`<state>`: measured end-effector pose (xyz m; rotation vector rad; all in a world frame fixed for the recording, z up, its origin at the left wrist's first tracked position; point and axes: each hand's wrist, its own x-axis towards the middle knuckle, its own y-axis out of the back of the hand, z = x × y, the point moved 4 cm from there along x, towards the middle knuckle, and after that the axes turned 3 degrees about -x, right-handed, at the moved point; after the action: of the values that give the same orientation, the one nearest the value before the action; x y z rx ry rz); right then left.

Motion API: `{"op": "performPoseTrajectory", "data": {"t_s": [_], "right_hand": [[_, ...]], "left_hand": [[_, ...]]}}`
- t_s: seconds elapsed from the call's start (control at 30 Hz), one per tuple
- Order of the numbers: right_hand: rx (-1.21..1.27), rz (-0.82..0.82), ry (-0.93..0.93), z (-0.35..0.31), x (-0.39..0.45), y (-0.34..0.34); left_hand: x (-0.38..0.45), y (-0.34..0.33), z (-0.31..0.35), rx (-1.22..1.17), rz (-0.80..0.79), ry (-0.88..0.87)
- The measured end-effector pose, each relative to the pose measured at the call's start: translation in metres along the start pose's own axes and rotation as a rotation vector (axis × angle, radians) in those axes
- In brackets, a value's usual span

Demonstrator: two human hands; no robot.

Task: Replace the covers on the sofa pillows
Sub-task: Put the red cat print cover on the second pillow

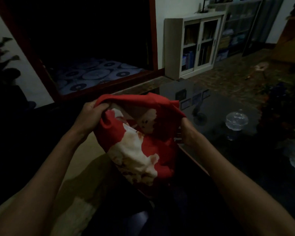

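Left hand (90, 114) gripped left rim of red-and-cream patterned fabric pillow cover (140, 143), held mid-air at centre. Right hand (188, 132) clutched right edge, fingers hidden in cloth. Judged best: keep mouth stretched wide, tension even. Dark glass table (228, 108) right.
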<state>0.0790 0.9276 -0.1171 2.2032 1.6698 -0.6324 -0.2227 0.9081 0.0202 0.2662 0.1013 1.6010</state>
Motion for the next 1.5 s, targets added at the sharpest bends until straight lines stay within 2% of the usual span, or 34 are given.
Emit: {"op": "performPoseTrajectory", "data": {"t_s": [0.2,0.43,0.57,0.7,0.83,0.93,1.0,1.1,1.17,1.3,1.4,1.5], "right_hand": [[0.007,0.014,0.069,-0.012,0.000,0.005],[-0.008,-0.266,-0.028,0.013,-0.018,0.005],[0.251,-0.231,0.069,-0.010,-0.023,0.029],[0.397,-0.254,0.081,-0.017,-0.033,0.036],[0.445,-0.324,0.069,-0.014,-0.053,0.030],[0.209,-0.419,0.098,-0.009,-0.060,0.032],[-0.114,-0.421,0.224,-0.006,-0.061,0.031],[-0.599,-0.171,0.463,-0.005,-0.063,0.030],[-0.809,-0.170,0.591,-0.003,-0.062,0.024],[-0.937,-0.048,0.670,-0.004,-0.057,0.025],[-1.046,0.071,0.780,-0.007,-0.062,0.023],[-1.032,0.155,0.853,-0.009,-0.069,0.018]], "left_hand": [[-0.016,0.030,-0.032,0.188,0.025,0.046],[-0.016,0.044,-0.050,0.146,0.086,0.093],[-0.010,0.062,-0.068,-0.040,0.180,0.223],[-0.015,0.053,-0.078,-0.237,0.091,0.344],[-0.023,0.050,-0.079,-0.297,0.038,0.456],[-0.025,0.057,-0.082,-0.270,0.061,0.462],[-0.028,0.057,-0.085,-0.231,0.055,0.434],[-0.030,0.055,-0.085,-0.161,0.099,0.410],[-0.027,0.059,-0.089,-0.113,0.167,0.391],[-0.022,0.074,-0.097,-0.050,0.282,0.378],[-0.027,0.070,-0.098,0.011,0.148,0.361],[-0.034,0.063,-0.097,0.123,-0.045,0.311]]}}
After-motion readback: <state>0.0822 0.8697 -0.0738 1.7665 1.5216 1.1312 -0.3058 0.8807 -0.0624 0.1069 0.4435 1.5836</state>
